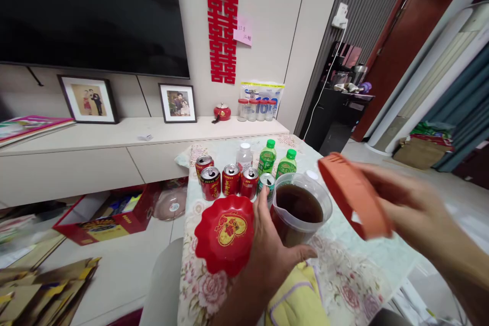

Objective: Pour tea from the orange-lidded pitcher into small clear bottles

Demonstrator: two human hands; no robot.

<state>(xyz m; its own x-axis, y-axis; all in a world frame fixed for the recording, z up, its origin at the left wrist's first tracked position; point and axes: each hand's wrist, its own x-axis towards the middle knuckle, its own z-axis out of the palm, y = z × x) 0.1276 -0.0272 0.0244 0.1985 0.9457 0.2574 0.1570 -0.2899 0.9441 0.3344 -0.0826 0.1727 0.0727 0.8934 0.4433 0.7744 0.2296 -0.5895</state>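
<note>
The left hand [273, 249] has its fingers [263, 204] wrapped around the clear cup [300, 209] of dark liquid at lower centre of the frame, steadying it on the bench [344, 249]. The right hand [405, 204], at right, pinches the orange lid [353, 196] tilted on edge, just beside the cup's rim. Best to level the lid over the rim, keeping the cup firmly planted so nothing slops. A red dish [225, 232] sits left; red cans [229, 178] and green bottles [277, 160] stand behind.
</note>
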